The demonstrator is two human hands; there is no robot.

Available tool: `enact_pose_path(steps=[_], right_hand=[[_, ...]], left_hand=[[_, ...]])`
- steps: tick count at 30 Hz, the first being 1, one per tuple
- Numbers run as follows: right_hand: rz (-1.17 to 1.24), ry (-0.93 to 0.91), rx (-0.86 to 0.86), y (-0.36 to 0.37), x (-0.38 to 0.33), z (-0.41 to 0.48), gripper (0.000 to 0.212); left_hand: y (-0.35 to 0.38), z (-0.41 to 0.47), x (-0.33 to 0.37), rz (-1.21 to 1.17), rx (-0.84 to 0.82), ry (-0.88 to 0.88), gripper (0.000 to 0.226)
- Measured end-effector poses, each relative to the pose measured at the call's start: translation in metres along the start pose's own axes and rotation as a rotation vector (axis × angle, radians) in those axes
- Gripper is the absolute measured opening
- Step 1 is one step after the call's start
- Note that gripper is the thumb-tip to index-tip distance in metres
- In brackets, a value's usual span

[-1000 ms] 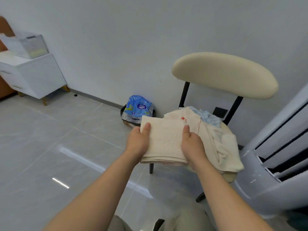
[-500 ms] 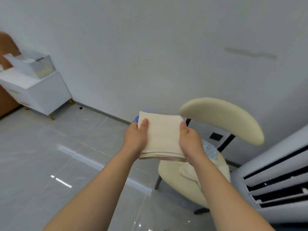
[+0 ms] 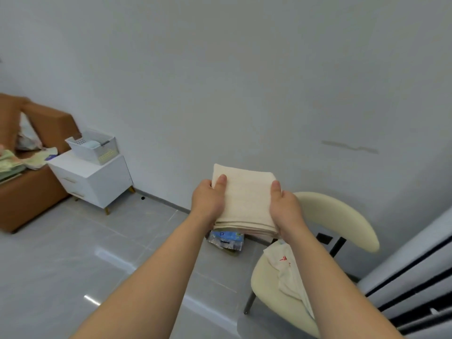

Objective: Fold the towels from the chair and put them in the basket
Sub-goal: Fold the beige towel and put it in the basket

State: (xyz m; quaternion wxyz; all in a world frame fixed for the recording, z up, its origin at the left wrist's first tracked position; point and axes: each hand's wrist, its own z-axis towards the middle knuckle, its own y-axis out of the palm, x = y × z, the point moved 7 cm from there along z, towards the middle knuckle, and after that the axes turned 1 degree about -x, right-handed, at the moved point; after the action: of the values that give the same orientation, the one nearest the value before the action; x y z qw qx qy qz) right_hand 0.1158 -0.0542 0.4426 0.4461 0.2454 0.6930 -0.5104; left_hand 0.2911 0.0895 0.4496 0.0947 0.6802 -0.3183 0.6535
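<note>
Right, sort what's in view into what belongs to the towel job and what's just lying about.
Job: folded towel, gripped by left hand and right hand; unfolded towel on the chair; white basket on the nightstand.
Lying about: blue packet on the floor; white slatted unit.

A plain pale wall (image 3: 220, 81), marked by a dark scuff (image 3: 349, 147), is met by a glossy grey tiled floor (image 3: 61, 265) in which light is reflected. A white two-drawer nightstand (image 3: 97, 182) is set beside a brown upholstered bed (image 3: 29, 199). A white slatted air conditioner (image 3: 415, 277) is seen at the right.
</note>
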Motion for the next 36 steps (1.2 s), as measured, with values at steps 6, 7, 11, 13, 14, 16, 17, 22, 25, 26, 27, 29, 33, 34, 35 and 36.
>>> enact_pose_path(steps=[6,7,11,13,14,16,17,22,25,26,27,29,33,34,35,36], right_hand=[[-0.002,-0.02,-0.045,0.043,-0.019,0.002,0.06],[-0.006,-0.022,-0.052,0.052,-0.022,0.005,0.06],[-0.023,-0.019,-0.071,0.096,-0.035,0.024,0.059],[-0.035,-0.029,-0.085,0.124,-0.046,0.038,0.061],[-0.032,-0.031,-0.098,0.141,-0.052,0.046,0.061],[-0.034,-0.046,-0.118,0.176,-0.065,0.065,0.063],[-0.041,-0.049,-0.13,0.192,-0.072,0.073,0.064],[-0.003,-0.041,-0.181,0.268,-0.121,0.106,0.06],[0.008,-0.066,-0.224,0.321,-0.164,0.125,0.06],[0.006,-0.075,-0.233,0.34,-0.178,0.13,0.059],[0.001,-0.082,-0.243,0.359,-0.19,0.134,0.06],[-0.006,-0.084,-0.252,0.397,-0.21,0.14,0.064],[-0.03,-0.091,-0.252,0.479,-0.243,0.152,0.067],[-0.03,-0.085,-0.247,0.499,-0.253,0.154,0.067],[-0.03,-0.081,-0.244,0.52,-0.263,0.156,0.066],[-0.031,-0.085,-0.238,0.541,-0.274,0.158,0.066]], left_hand=[[-0.035,0.024,-0.017,-0.016,0.028,-0.018,0.046],[-0.041,0.031,-0.019,-0.015,0.031,-0.017,0.045],[-0.067,0.071,-0.035,-0.015,0.053,-0.041,0.046],[-0.083,0.096,-0.045,-0.016,0.062,-0.063,0.046],[-0.091,0.11,-0.05,-0.02,0.064,-0.069,0.047],[-0.109,0.141,-0.057,-0.013,0.078,-0.077,0.048],[-0.12,0.156,-0.059,-0.001,0.086,-0.083,0.048],[-0.18,0.222,-0.052,0.044,0.125,-0.095,0.047],[-0.228,0.267,-0.048,0.071,0.186,-0.1,0.05],[-0.245,0.281,-0.05,0.079,0.202,-0.107,0.05],[-0.26,0.294,-0.052,0.078,0.212,-0.113,0.05],[-0.292,0.32,-0.061,0.075,0.228,-0.121,0.051],[-0.354,0.379,-0.085,0.075,0.223,-0.124,0.048],[-0.37,0.396,-0.091,0.07,0.215,-0.119,0.048],[-0.386,0.412,-0.097,0.067,0.207,-0.112,0.048],[-0.404,0.428,-0.101,0.065,0.2,-0.101,0.048]])
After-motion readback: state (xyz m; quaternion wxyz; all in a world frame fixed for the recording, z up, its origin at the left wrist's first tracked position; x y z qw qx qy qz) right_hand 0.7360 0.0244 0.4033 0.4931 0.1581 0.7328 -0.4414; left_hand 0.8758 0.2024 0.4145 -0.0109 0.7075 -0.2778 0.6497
